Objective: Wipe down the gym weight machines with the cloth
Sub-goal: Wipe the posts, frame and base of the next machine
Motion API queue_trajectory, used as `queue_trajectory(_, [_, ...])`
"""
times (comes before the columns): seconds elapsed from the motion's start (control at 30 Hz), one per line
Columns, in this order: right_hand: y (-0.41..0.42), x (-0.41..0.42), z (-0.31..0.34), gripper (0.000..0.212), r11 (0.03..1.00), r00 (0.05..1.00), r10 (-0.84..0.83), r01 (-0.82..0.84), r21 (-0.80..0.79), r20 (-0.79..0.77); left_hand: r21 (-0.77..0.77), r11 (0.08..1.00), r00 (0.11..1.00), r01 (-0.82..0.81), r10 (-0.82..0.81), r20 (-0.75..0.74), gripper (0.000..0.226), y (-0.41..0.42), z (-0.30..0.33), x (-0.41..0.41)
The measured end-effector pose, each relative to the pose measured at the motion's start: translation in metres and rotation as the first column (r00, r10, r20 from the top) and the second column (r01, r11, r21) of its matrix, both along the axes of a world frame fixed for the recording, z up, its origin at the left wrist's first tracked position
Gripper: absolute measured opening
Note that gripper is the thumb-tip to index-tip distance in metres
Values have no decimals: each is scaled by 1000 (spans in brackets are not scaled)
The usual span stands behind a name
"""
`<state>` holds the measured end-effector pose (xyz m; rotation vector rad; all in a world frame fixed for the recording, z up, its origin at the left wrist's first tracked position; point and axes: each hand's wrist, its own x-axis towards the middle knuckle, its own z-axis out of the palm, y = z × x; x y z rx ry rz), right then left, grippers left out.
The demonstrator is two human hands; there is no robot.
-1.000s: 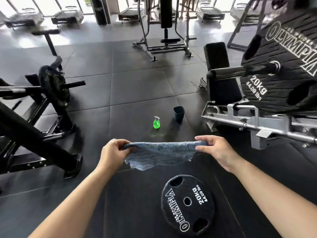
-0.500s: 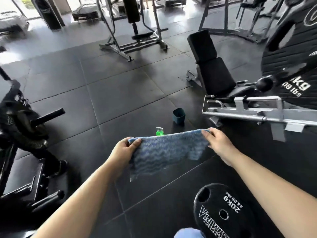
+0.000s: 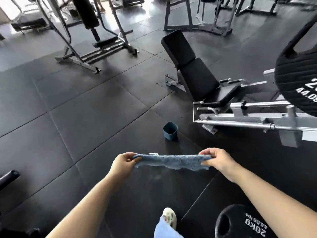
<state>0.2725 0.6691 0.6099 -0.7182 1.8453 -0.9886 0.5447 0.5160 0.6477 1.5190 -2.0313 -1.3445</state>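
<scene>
The black rubber floor (image 3: 85, 117) filled most of the view, laid in large tiles with thin seams. At about two o'clock stood the weight machine (image 3: 248, 117), a grey steel frame with a black padded seat (image 3: 193, 71) tilted back, and a black plate (image 3: 298, 79) loaded on its far right side at three o'clock, white numbers partly cut off by the edge. At eleven o'clock stood another grey-framed machine (image 3: 89, 45) with a dark upright pad. A second black plate (image 3: 243, 222) marked 20KG lay flat on the floor at five o'clock. Near the centre, at about twelve o'clock from the hands, a small dark blue cup (image 3: 170, 131) stood upright on the floor, apart from the machine's foot. The blue cloth (image 3: 171, 161) was held in the air just below centre, stretched level between both hands and well short of the machine. The left hand (image 3: 124, 164) pinched its left end between thumb and curled fingers; the right hand (image 3: 217, 160) pinched its right end the same way. A pale shoe (image 3: 169, 217) and a light blue trouser leg showed at six o'clock. A small white-topped item peeked over the cloth's upper edge, too hidden to identify.
</scene>
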Motion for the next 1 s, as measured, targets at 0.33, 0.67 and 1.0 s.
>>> queue_trajectory(0.33, [-159,-48,-16,14,975,978,-210,209,73,7,31,987,960,161,-163,226,18,-193,-32,-91])
queue_trajectory(0.67, [-308,-96,-40,8,895,903,-428,429,122,-31,149,947,928,285,-312,205,24,-386,-107,-214])
queue_trajectory(1.0, [-474,-151,-153,9,783,804,-593,588,205,-41,352,858,870,374,-456,187,62,-545,-219,-342])
